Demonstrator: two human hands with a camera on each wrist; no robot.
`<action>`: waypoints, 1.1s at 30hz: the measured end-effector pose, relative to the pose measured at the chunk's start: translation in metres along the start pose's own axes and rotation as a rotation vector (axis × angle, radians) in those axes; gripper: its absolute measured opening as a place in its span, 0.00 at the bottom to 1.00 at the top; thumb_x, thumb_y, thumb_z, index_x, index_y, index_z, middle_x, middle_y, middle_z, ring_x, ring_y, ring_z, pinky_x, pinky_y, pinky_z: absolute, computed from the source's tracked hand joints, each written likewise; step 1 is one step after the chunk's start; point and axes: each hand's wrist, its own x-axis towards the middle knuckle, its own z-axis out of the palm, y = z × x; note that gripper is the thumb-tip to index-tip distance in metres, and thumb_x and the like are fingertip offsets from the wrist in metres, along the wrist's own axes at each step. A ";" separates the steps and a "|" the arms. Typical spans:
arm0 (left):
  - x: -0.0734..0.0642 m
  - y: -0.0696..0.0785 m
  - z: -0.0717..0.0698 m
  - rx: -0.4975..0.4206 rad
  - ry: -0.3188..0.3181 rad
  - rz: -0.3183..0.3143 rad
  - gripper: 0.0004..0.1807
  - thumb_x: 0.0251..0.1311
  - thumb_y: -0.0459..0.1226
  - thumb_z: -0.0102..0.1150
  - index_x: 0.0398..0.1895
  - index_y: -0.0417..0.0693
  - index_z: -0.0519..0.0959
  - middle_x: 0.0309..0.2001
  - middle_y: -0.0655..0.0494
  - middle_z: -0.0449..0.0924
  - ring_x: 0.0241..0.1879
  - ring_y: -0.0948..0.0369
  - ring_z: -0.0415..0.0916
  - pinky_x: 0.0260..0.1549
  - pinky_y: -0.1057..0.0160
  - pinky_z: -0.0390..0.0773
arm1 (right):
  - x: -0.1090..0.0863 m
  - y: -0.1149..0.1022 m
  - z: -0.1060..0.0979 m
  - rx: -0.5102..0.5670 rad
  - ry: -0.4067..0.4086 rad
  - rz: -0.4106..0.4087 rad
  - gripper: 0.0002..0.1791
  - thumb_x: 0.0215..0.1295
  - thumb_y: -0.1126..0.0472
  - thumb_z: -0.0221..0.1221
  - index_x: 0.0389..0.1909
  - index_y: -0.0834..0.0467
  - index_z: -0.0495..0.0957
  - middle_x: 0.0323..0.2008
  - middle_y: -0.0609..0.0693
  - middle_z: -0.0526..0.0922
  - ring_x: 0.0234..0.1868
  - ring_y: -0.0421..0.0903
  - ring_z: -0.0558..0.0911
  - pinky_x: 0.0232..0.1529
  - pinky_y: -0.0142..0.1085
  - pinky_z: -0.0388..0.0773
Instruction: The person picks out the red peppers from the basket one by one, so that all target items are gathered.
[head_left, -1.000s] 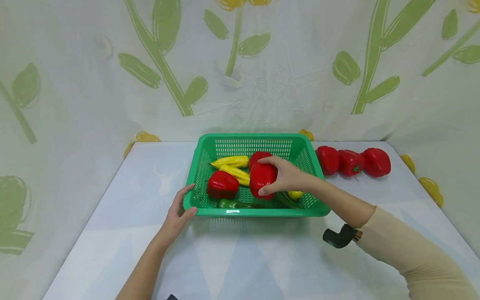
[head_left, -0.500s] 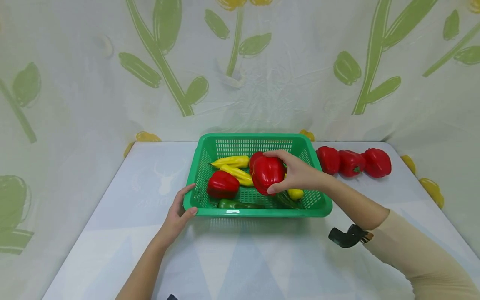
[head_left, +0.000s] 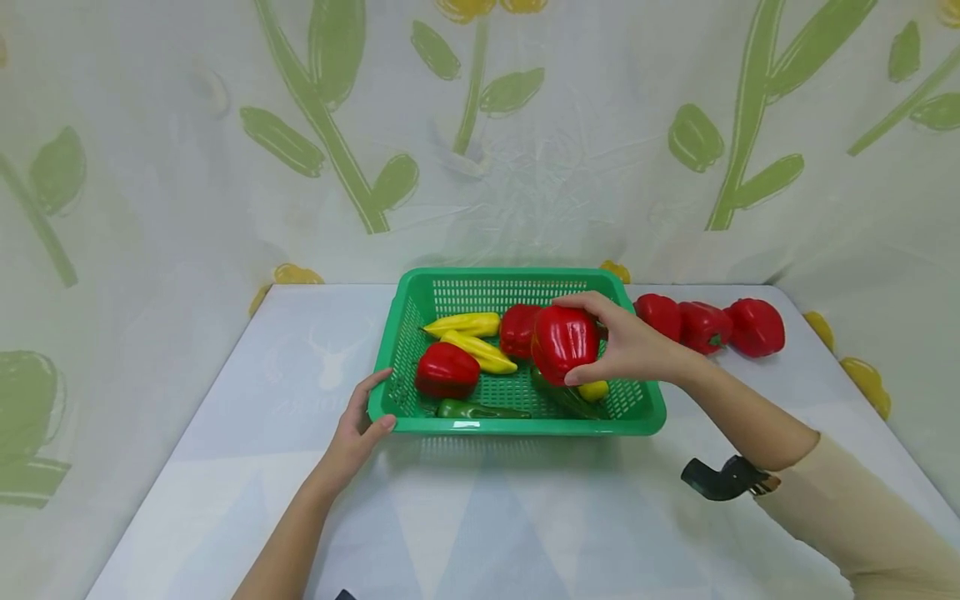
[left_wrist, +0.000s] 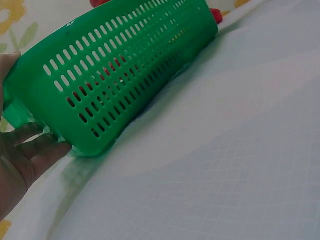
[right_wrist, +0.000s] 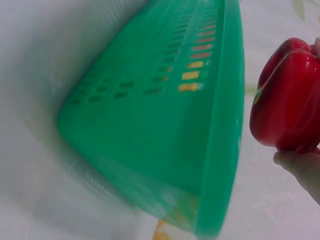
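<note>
A green plastic basket [head_left: 525,427] stands on the table. My right hand [head_left: 626,342] holds a red bell pepper [head_left: 564,343] above the basket's right half, thumb below and fingers over the top. In the right wrist view the pepper [right_wrist: 290,100] hangs clear of the rim. My left hand [head_left: 356,425] grips the basket at its front left corner; the left wrist view has its fingers [left_wrist: 47,155] around the corner. Inside lie two more red bell peppers [head_left: 447,370], yellow long peppers [head_left: 462,324], green long peppers [head_left: 480,409] and a small yellow piece [head_left: 594,391], partly covered.
Three red bell peppers [head_left: 756,327] sit in a row on the table right of the basket, close to its side. A patterned cloth wall [head_left: 570,200] rises behind the table [head_left: 465,517]. A dark strap piece [head_left: 723,479] sits on the right forearm.
My right hand has moved to the right with the red bell pepper, up out of the basket's middle. Another red pepper behind it is now more exposed. The left hand has stayed put.
</note>
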 end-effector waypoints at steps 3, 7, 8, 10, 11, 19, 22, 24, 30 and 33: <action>0.000 0.000 0.000 0.001 0.002 0.000 0.32 0.65 0.28 0.44 0.72 0.46 0.49 0.72 0.37 0.45 0.68 0.41 0.48 0.55 0.80 0.62 | -0.003 0.003 -0.007 -0.006 -0.004 0.003 0.49 0.42 0.60 0.74 0.65 0.57 0.59 0.60 0.55 0.66 0.61 0.56 0.65 0.43 0.48 0.80; -0.001 0.000 0.000 -0.005 0.002 -0.004 0.33 0.65 0.28 0.44 0.72 0.46 0.49 0.72 0.37 0.44 0.69 0.41 0.47 0.55 0.80 0.62 | -0.009 0.004 -0.016 -0.008 -0.004 0.029 0.50 0.41 0.60 0.75 0.66 0.57 0.59 0.60 0.56 0.66 0.60 0.57 0.66 0.42 0.47 0.81; -0.001 0.000 0.000 -0.010 0.000 -0.005 0.33 0.65 0.28 0.44 0.72 0.46 0.49 0.72 0.38 0.44 0.69 0.41 0.47 0.55 0.80 0.63 | -0.011 0.005 -0.019 -0.010 -0.001 0.038 0.50 0.41 0.60 0.75 0.66 0.57 0.59 0.60 0.56 0.66 0.60 0.57 0.66 0.41 0.46 0.81; -0.001 0.000 0.001 -0.018 -0.005 -0.005 0.33 0.65 0.28 0.44 0.72 0.46 0.48 0.72 0.38 0.43 0.69 0.40 0.47 0.55 0.79 0.63 | -0.014 0.006 -0.024 -0.017 0.006 0.055 0.50 0.41 0.59 0.75 0.66 0.56 0.58 0.60 0.57 0.66 0.60 0.58 0.66 0.41 0.46 0.81; -0.001 0.000 0.001 -0.022 -0.006 -0.006 0.33 0.65 0.28 0.44 0.72 0.46 0.48 0.72 0.38 0.43 0.69 0.40 0.47 0.55 0.79 0.63 | -0.016 0.007 -0.026 -0.018 0.010 0.063 0.50 0.41 0.59 0.75 0.66 0.57 0.58 0.60 0.57 0.66 0.60 0.58 0.66 0.41 0.46 0.81; 0.000 0.002 0.000 -0.008 0.001 -0.017 0.33 0.65 0.29 0.44 0.72 0.48 0.49 0.72 0.38 0.44 0.69 0.41 0.47 0.55 0.79 0.63 | -0.030 0.013 -0.044 0.012 0.031 0.096 0.51 0.43 0.62 0.73 0.68 0.57 0.56 0.61 0.59 0.65 0.59 0.59 0.65 0.39 0.42 0.82; 0.000 0.002 0.000 -0.010 0.002 -0.014 0.33 0.65 0.29 0.44 0.72 0.47 0.49 0.72 0.38 0.44 0.69 0.41 0.47 0.55 0.80 0.63 | -0.036 0.016 -0.049 0.010 0.044 0.093 0.51 0.43 0.62 0.73 0.68 0.57 0.55 0.61 0.59 0.64 0.59 0.58 0.64 0.38 0.40 0.82; 0.000 0.002 0.000 -0.016 -0.002 -0.012 0.33 0.66 0.29 0.44 0.72 0.47 0.49 0.72 0.38 0.44 0.69 0.41 0.48 0.55 0.79 0.63 | -0.040 0.018 -0.051 0.001 0.053 0.080 0.51 0.43 0.63 0.73 0.68 0.57 0.54 0.61 0.59 0.64 0.59 0.57 0.64 0.38 0.38 0.81; 0.000 0.001 0.000 -0.017 -0.003 -0.010 0.33 0.66 0.29 0.44 0.72 0.47 0.49 0.72 0.39 0.44 0.69 0.41 0.48 0.55 0.79 0.63 | -0.051 0.027 -0.057 -0.054 0.108 0.045 0.53 0.40 0.66 0.74 0.68 0.56 0.55 0.61 0.57 0.64 0.57 0.46 0.63 0.36 0.33 0.80; 0.000 0.001 0.000 -0.019 -0.006 -0.011 0.33 0.66 0.29 0.44 0.72 0.47 0.48 0.72 0.39 0.44 0.69 0.41 0.48 0.55 0.79 0.64 | -0.058 0.031 -0.059 -0.079 0.145 0.053 0.54 0.38 0.67 0.74 0.69 0.55 0.56 0.61 0.55 0.64 0.56 0.41 0.64 0.35 0.31 0.80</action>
